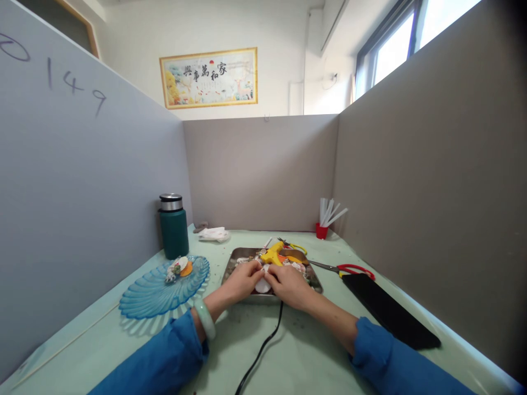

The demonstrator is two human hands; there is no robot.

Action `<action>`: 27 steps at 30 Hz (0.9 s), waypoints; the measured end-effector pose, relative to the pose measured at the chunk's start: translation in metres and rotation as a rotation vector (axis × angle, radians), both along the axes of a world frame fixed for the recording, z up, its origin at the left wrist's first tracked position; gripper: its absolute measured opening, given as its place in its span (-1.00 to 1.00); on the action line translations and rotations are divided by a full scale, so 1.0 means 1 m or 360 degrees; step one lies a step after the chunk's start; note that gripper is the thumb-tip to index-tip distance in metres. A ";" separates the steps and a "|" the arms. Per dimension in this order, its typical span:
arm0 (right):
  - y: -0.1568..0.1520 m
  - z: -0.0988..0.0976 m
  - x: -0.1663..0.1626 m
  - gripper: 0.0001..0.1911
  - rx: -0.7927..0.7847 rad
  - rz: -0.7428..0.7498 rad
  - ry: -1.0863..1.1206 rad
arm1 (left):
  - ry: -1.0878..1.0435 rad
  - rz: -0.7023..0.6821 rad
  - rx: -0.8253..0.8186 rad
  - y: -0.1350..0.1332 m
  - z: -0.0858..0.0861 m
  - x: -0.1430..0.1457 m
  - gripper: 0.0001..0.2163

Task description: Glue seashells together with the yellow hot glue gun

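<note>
Both hands rest over the near edge of a metal tray (233,262) filled with small shells. My left hand (242,280) and my right hand (289,285) meet at a white shell (262,285), fingers curled round it from both sides. A yellow glue gun (272,254) lies in the tray just beyond my fingers, and its black cord (263,345) runs toward me between my arms. A pale bangle (205,318) sits on my left wrist, and both sleeves are blue.
A blue glass shell-shaped plate (158,293) with a few shells lies to the left, a green flask (173,226) behind it. Red-handled scissors (349,269) and a black flat object (389,310) lie to the right. A red cup of white sticks (321,230) stands at the back.
</note>
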State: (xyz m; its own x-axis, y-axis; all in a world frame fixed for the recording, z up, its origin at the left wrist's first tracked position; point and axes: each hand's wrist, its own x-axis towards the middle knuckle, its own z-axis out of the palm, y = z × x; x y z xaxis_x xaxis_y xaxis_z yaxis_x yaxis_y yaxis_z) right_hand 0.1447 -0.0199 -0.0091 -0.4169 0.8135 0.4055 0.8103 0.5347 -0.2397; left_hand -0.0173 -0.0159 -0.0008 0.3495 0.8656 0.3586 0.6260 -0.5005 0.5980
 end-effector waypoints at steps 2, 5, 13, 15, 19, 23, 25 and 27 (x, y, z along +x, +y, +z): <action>0.000 0.000 0.000 -0.64 -0.0001 0.0011 0.0005 | 0.0011 -0.0001 0.0001 -0.001 0.000 0.000 -0.81; -0.001 -0.001 0.000 -0.64 0.0010 0.0017 0.0000 | 0.0026 -0.0008 0.0004 -0.001 0.001 0.000 -0.81; -0.001 -0.002 0.000 -0.65 0.0050 0.0001 -0.0050 | 0.0082 0.0018 0.0000 -0.001 0.002 0.001 -0.82; -0.001 -0.003 0.000 -0.65 0.0061 0.0005 -0.0058 | 0.0107 0.0035 0.0022 -0.002 0.003 0.001 -0.82; 0.001 -0.003 0.000 -0.63 0.0073 -0.0008 -0.0083 | 0.0169 0.0074 0.0045 -0.006 0.004 0.002 -0.82; 0.001 -0.003 0.000 -0.63 0.0093 -0.0011 -0.0106 | 0.0197 0.0083 0.0056 -0.007 0.004 0.002 -0.81; 0.000 -0.003 0.000 -0.64 0.0095 -0.0009 -0.0115 | 0.0207 0.0080 0.0069 -0.006 0.004 0.001 -0.81; -0.001 -0.003 0.000 -0.64 0.0093 -0.0005 -0.0121 | 0.0215 0.0073 0.0085 -0.006 0.003 0.001 -0.81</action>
State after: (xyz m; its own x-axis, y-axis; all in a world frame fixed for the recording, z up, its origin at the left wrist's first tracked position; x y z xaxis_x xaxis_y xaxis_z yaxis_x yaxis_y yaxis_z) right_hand 0.1445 -0.0207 -0.0121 -0.4455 0.7907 0.4200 0.8267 0.5433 -0.1459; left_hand -0.0162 -0.0218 0.0019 0.3584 0.8626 0.3570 0.7220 -0.4985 0.4799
